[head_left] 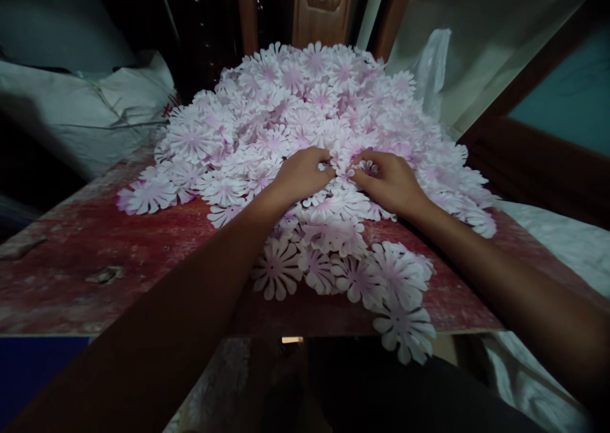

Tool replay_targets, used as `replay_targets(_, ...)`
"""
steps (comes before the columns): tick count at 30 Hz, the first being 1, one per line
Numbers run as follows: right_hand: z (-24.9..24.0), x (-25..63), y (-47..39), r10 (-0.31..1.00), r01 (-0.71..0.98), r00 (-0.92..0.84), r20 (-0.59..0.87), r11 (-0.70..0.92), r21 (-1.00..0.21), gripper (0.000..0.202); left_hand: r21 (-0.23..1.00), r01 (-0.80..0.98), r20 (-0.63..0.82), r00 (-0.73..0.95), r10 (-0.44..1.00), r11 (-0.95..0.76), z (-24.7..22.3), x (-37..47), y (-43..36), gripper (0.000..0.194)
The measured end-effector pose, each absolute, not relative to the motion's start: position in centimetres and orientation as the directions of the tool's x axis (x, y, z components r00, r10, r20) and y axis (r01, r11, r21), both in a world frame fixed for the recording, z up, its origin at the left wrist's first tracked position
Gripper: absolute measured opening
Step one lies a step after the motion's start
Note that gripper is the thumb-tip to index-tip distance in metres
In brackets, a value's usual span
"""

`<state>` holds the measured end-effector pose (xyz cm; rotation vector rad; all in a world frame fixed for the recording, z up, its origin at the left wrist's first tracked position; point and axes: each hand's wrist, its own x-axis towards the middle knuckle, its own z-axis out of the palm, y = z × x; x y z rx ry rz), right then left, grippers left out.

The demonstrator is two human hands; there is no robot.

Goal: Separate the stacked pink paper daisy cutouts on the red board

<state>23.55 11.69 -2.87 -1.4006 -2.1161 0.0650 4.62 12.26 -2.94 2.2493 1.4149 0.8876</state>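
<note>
A large heap of white fabric flowers (pixel 295 109) with pale purple centres covers the back of the table. At its front edge my left hand (pixel 307 173) pinches a flower piece, thumb and forefinger close together. Facing it, my right hand (pixel 388 179) also has thumb and fingers curled onto a flower (pixel 344 173) between the two hands. The exact grip of the fingertips is partly hidden by petals. Below my hands lies a smaller group of flowers (pixel 328 268), and one flower (pixel 404 328) hangs over the table's near edge.
The worn red wooden table (pixel 109 261) extends to both sides. A white sack (pixel 86 109) stands at the left. Behind the heap is carved wooden furniture (pixel 324 7), with a clear plastic bag (pixel 431 71) at the right. Whitish sheeting (pixel 562 242) lies beyond the table's right edge.
</note>
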Motion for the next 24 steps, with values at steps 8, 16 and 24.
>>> replay_targets(8,-2.86,23.51,11.65,0.852,0.828,-0.267,0.450,0.441,-0.346,0.031,0.569,0.691,0.330,0.306,0.893,-0.446,-2.94,4.67,12.28,0.020)
replay_targets(16,-2.87,23.54,11.80,0.845,0.831,-0.280,0.455,0.451,-0.325,0.030,0.581,0.685,0.325,0.299,0.897,-0.439,-2.91,4.61,12.25,0.023)
replay_targets(24,-2.75,23.49,11.53,0.846,0.831,-0.285,0.450,0.452,-0.324,0.029,0.573,0.681,0.334,0.315,0.888,-0.457,-2.85,4.65,12.29,0.021)
